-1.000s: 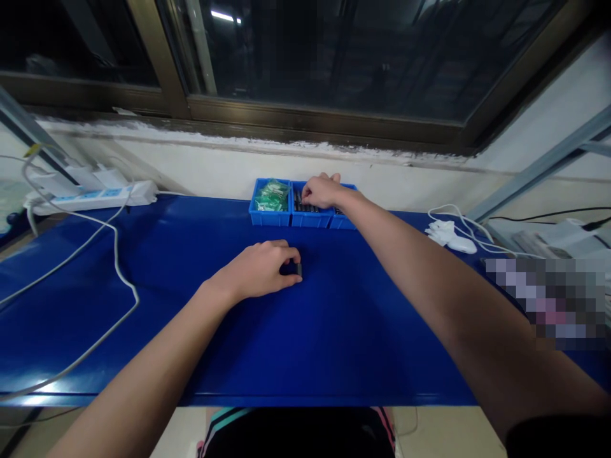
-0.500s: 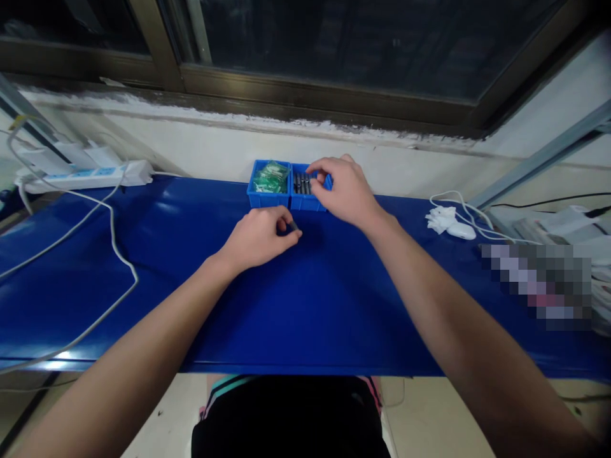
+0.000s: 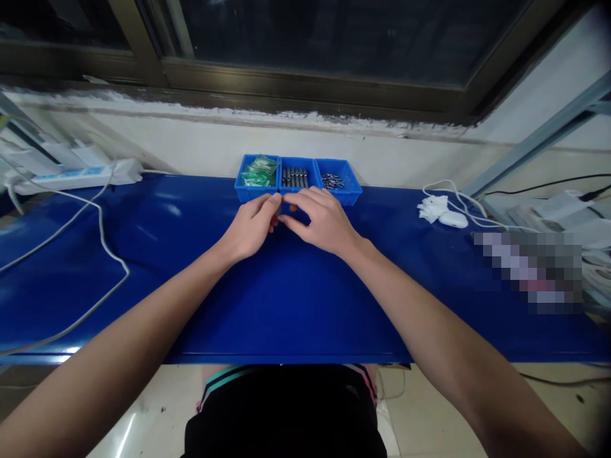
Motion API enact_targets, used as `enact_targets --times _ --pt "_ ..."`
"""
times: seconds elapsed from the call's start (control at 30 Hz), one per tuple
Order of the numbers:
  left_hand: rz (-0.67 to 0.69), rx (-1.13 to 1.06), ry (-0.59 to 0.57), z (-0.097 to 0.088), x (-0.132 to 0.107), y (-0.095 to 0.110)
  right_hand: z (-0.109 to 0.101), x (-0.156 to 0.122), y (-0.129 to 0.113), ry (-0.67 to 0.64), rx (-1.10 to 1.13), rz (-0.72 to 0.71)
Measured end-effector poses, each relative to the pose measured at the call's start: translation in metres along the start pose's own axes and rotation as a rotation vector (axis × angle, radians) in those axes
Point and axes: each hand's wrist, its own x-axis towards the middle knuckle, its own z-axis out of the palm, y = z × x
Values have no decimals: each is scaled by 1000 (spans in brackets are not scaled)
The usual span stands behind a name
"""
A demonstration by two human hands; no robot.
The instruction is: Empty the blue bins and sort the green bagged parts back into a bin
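My left hand [image 3: 255, 224] is closed in a pinch on a small dark grey piece, now almost wholly hidden by the fingers. My right hand [image 3: 319, 219] meets it from the right, thumb and fingers curled in around the same spot; what these fingertips hold is hidden. Just beyond the hands stand three blue bins in a row. Green plastic packets [image 3: 261, 170] fill the left one. In the middle one, several dark grey metal pieces [image 3: 294, 176] lie side by side. Small shiny metal parts [image 3: 333, 181] lie loose in the right one.
The blue table [image 3: 296, 312] backs onto a wall under a window. A white power strip [image 3: 95, 175] with plugs and a trailing cable [image 3: 112, 245] is at the left. Crumpled tissue [image 3: 432, 208] and a white rounded object [image 3: 453, 219] lie at the right, beside thin white cables.
My right hand has come back from the bins, down and left, to meet my left hand. My left hand has turned, covering the grey piece. The right bin now shows.
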Motion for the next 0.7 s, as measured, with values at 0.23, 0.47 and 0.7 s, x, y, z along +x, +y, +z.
enact_targets --times 0.23,0.47,0.7 --pt "173 205 49 -2 -2 2 7 -3 -8 107 14 94" --pt "168 208 45 2 -3 3 15 -5 -15 199 90 171" --pt "168 294 -30 -2 -5 5 25 -5 -19 183 109 194"
